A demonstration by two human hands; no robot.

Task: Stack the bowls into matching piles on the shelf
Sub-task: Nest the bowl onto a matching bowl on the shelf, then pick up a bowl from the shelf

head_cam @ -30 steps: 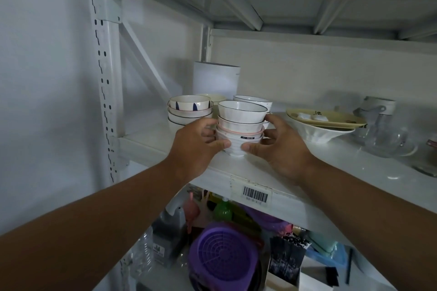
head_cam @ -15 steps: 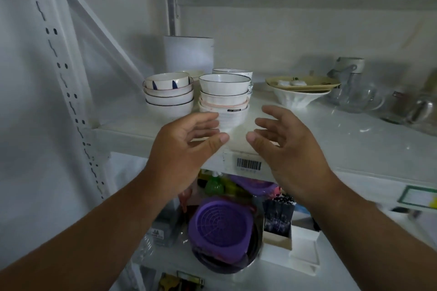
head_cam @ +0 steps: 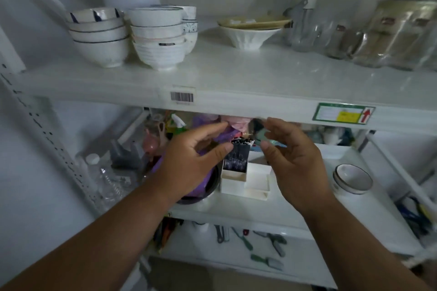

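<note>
Two bowl piles are shown side by side on the upper shelf, a third partly hidden behind. The left hand and right hand are held below the shelf edge, each grip wide and empty, fingers relaxed. A single bowl is seen on the lower shelf.

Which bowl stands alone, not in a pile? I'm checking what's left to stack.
The dark-rimmed bowl on the lower shelf, right of both hands. The left pile, the middle pile and the wide bowl under a plate sit on the upper shelf.
</note>
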